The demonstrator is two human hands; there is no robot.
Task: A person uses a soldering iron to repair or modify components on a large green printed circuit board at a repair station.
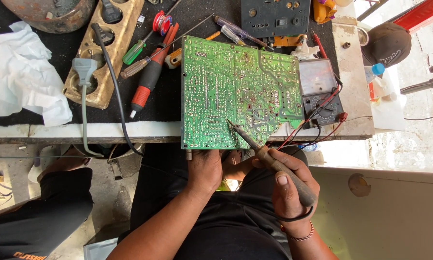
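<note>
Nearest the camera, the right hand (288, 185) is clenched around the wooden handle of a soldering iron (269, 156), thumb lying along the handle and a dark cord looping under the wrist. The iron slants up and to the left, its metal tip touching the solder side of a green circuit board (235, 91) near the board's lower middle. The left hand (204, 168) grasps the board's near edge from below, fingers hidden beneath it, thumb side up. The board lies flat, its near edge overhanging the rim of the surface (81, 131).

Just right of the board, partly under it, sits an analogue multimeter (321, 91), with red and black leads trailing toward the edge. Left of the board lie a red-and-black handled tool (149, 79), a green-handled screwdriver (132, 52) and a wooden-handled screwdriver (132, 70). Farther left, a wooden socket strip (105, 48) holds a grey plug (84, 70) and a black plug. At the far left lies crumpled white paper (21, 72).
</note>
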